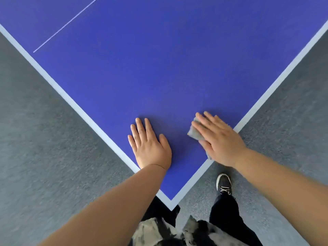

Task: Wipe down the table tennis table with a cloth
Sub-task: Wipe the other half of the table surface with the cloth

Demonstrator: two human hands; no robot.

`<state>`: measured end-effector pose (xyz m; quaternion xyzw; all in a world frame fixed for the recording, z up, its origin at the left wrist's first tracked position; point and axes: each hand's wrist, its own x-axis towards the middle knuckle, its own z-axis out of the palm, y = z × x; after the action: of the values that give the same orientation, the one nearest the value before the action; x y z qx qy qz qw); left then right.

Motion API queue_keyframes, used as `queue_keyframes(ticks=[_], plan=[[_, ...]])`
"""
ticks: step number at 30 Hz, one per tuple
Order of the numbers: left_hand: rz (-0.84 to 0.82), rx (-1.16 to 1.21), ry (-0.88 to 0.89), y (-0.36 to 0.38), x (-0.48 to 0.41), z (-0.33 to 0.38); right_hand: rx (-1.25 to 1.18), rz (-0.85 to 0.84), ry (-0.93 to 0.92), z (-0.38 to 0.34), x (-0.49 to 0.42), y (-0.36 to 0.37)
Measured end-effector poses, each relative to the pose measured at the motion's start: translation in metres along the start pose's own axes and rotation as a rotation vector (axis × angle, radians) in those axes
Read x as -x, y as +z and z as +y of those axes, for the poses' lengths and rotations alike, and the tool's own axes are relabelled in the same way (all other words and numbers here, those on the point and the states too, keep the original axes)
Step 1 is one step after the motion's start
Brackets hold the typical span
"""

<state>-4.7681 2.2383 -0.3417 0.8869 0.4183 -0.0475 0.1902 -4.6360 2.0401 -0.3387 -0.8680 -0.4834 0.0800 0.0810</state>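
The blue table tennis table [159, 68] fills the view, with one corner pointing toward me. A small grey cloth [194, 133] lies flat on the blue surface near the right white edge line. My right hand [218, 139] presses down on it with straight fingers, covering most of it. Resting flat on the bare table to the left of the cloth, close to the left white edge, is my left hand [150, 144], fingers spread and holding nothing.
Grey carpet floor [44, 139] lies on both sides of the table corner. A thin white centre line [65, 25] runs across the table at upper left. My dark shoe [224, 183] stands on the floor beside the right edge.
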Motion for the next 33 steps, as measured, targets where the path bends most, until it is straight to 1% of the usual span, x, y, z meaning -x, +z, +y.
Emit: queue_keyframes(ticks=[2,3,4,5,6,7,9,10,12,13,14,15,16,18,19,20,21,22,24,26,27,29,30,31,32,33], plan=[[-0.036,0.025,0.006,-0.004,0.001,-0.002,-0.028,0.036,0.311,0.002,-0.023,-0.008],[-0.053,0.045,0.018,-0.007,0.0,-0.003,-0.049,0.058,0.439,-0.008,-0.03,-0.009],[-0.068,0.079,0.029,-0.009,-0.001,-0.005,-0.062,0.076,0.51,-0.022,-0.034,-0.007],[-0.083,0.125,0.045,-0.014,-0.004,-0.008,-0.061,0.089,0.508,-0.041,-0.032,-0.001],[-0.091,0.165,0.079,-0.02,-0.009,-0.014,-0.058,0.086,0.43,-0.065,-0.023,0.006],[-0.087,0.179,0.13,-0.027,-0.016,-0.021,-0.063,0.06,0.299,-0.092,-0.01,0.014],[-0.037,0.092,0.287,-0.043,-0.036,-0.04,-0.1,-0.023,0.04,-0.138,0.025,0.03],[-0.022,0.019,0.384,-0.05,-0.048,-0.051,-0.109,-0.05,-0.058,-0.151,0.039,0.034],[-0.07,-0.14,0.572,-0.059,-0.071,-0.068,-0.059,-0.065,-0.184,-0.149,0.05,0.031],[-0.106,-0.217,0.645,-0.06,-0.08,-0.075,-0.01,-0.07,-0.179,-0.14,0.048,0.029],[-0.131,-0.28,0.696,-0.059,-0.088,-0.079,0.029,-0.066,-0.113,-0.128,0.042,0.026],[-0.138,-0.323,0.729,-0.057,-0.093,-0.082,0.047,-0.044,0.02,-0.113,0.033,0.022],[-0.132,-0.35,0.747,-0.055,-0.096,-0.083,0.042,-0.022,0.193,-0.098,0.023,0.017],[-0.111,-0.357,0.761,-0.051,-0.098,-0.084,0.003,0.019,0.507,-0.076,0.001,0.009],[-0.109,-0.348,0.763,-0.051,-0.098,-0.084,-0.012,0.028,0.605,-0.076,-0.008,0.008],[-0.107,-0.342,0.765,-0.051,-0.098,-0.085,-0.026,0.039,0.665,-0.082,-0.015,0.009],[-0.103,-0.337,0.768,-0.051,-0.099,-0.085,-0.035,0.062,0.685,-0.097,-0.017,0.013],[-0.095,-0.336,0.772,-0.051,-0.099,-0.086,-0.046,0.084,0.649,-0.118,-0.014,0.02],[-0.08,-0.338,0.779,-0.05,-0.1,-0.086,-0.072,0.095,0.432,-0.173,0.011,0.037],[-0.074,-0.337,0.782,-0.048,-0.1,-0.086,-0.094,0.054,0.218,-0.224,0.042,0.057],[-0.072,-0.339,0.783,-0.048,-0.1,-0.088,-0.083,0.037,0.158,-0.239,0.054,0.062],[-0.077,-0.341,0.787,-0.047,-0.101,-0.088,-0.028,-0.012,0.102,-0.239,0.063,0.06],[-0.082,-0.341,0.788,-0.046,-0.102,-0.088,0.001,-0.025,0.127,-0.228,0.06,0.057],[-0.085,-0.34,0.789,-0.046,-0.104,-0.088,0.02,-0.013,0.199,-0.213,0.054,0.054],[-0.087,-0.342,0.789,-0.045,-0.105,-0.089,0.017,0.009,0.338,-0.194,0.045,0.049],[-0.09,-0.345,0.789,-0.045,-0.106,-0.09,0.0,0.043,0.525,-0.173,0.035,0.042]])
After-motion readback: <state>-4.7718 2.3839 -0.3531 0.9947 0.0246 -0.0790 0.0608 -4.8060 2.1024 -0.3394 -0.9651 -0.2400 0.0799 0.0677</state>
